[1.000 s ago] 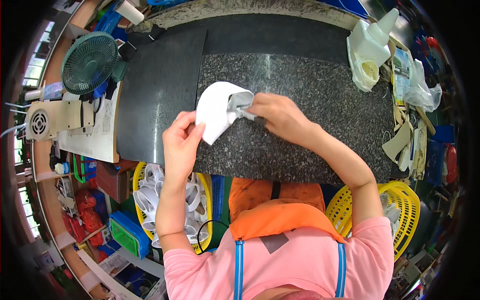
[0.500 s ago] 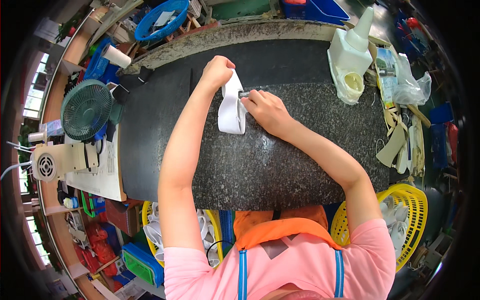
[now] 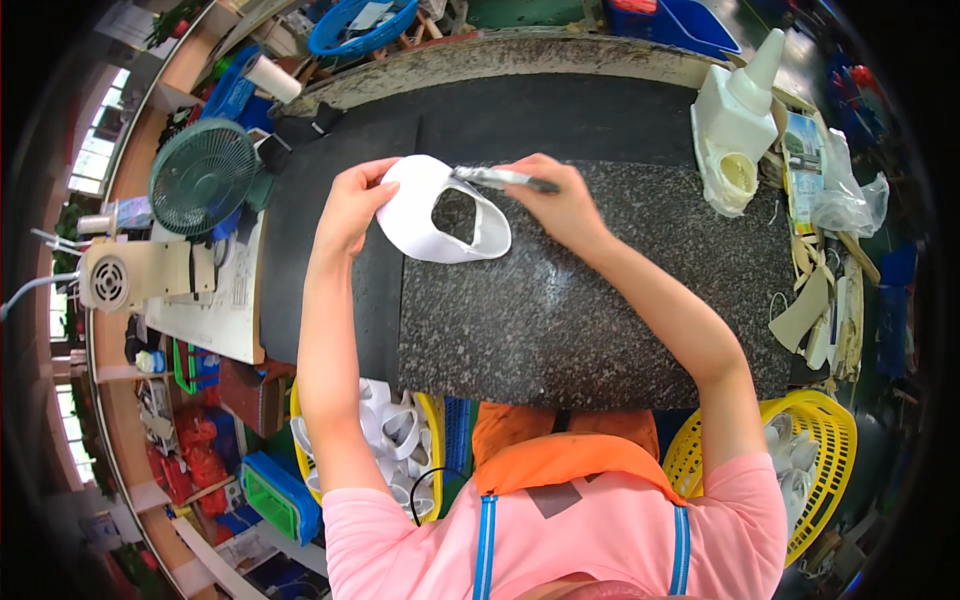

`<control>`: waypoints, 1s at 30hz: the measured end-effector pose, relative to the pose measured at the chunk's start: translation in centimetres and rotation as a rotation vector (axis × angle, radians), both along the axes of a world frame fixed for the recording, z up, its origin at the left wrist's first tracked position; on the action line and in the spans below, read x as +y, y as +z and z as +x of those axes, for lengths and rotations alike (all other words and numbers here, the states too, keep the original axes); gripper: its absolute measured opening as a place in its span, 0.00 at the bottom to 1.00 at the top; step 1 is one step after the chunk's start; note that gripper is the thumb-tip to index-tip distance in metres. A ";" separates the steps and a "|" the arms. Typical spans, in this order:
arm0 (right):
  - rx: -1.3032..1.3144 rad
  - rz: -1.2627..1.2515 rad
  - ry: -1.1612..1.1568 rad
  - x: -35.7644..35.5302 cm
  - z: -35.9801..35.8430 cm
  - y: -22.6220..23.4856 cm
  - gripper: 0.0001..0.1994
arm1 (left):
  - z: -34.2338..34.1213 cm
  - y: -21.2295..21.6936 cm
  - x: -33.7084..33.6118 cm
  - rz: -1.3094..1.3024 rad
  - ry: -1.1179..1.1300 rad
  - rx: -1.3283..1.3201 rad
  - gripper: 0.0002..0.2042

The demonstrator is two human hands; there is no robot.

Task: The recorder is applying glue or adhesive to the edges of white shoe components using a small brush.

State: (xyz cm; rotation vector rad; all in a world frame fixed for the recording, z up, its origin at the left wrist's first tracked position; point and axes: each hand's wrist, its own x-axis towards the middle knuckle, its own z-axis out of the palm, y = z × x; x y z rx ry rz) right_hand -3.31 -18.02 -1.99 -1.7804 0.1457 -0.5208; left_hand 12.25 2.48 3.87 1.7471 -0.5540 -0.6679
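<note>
A white shoe upper (image 3: 408, 222) is held over the dark worktop, its oval opening facing up. My left hand (image 3: 352, 208) grips its left edge between thumb and fingers. In my right hand (image 3: 562, 203) is a slim, pen-like tool (image 3: 490, 176), silver-grey with a dark end. The tool's narrow tip meets the upper near the top of its opening; whether it touches or sits just above, I cannot tell. Beneath the upper lies a speckled stone slab (image 3: 600, 310), visible through the opening.
A white squeeze bottle (image 3: 735, 112) and an open pot (image 3: 738, 172) stand at the back right, beside scraps and a plastic bag (image 3: 848, 190). A green fan (image 3: 203, 175) is at left. Yellow baskets (image 3: 438, 440) with white uppers flank me below the table.
The upper has turned from narrow and edge-on to broad, with its opening showing. My left hand has come nearer and left; the right hand has swung outward, exposing the tool. The view has shifted.
</note>
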 end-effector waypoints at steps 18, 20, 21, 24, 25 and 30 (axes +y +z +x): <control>-0.156 -0.804 0.393 5.8 -9.4 7.4 0.18 | -11.0 0.9 22.0 -0.262 0.660 -0.186 0.16; -0.085 -0.821 0.286 3.7 -11.1 7.6 0.26 | -15.8 2.4 28.8 -0.170 0.847 -0.276 0.16; -0.116 -0.782 0.278 2.5 -11.4 7.2 0.24 | -18.1 3.2 31.9 -0.130 0.886 -0.366 0.16; -0.065 -0.742 0.236 -0.8 -12.4 5.7 0.14 | -25.6 3.9 38.6 0.096 1.106 -0.279 0.17; -0.049 -0.747 0.252 -1.9 -12.6 5.2 0.14 | -27.6 3.6 40.1 0.165 1.178 -0.190 0.17; -0.024 -0.770 0.187 -5.4 -13.9 4.4 0.11 | -34.9 -2.2 48.4 -0.131 1.241 0.111 0.17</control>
